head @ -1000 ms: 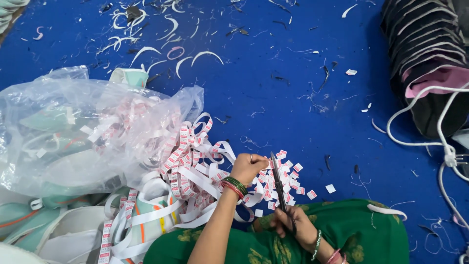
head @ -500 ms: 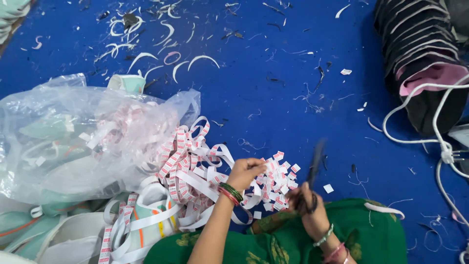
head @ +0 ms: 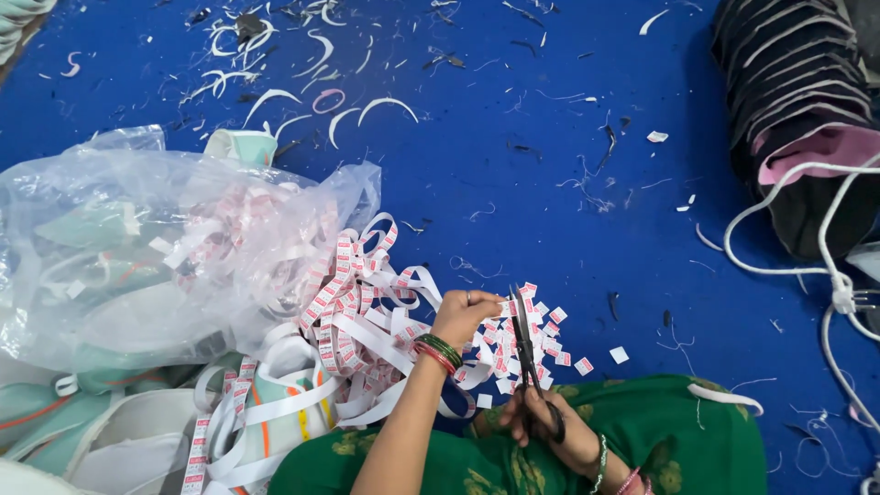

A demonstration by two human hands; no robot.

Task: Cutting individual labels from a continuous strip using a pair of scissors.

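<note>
Scissors (head: pixel 525 353) back at label tape (head: pixel 367 321).

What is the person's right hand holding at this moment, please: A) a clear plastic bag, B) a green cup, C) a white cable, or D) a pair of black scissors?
D: the right hand grips black scissors, blades pointing up beside the label strip pinched in the left hand.

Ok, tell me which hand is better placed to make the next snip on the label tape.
Right. The right hand already grips the black scissors, blades at the label tape; the left hand only pinches the tape.
</note>
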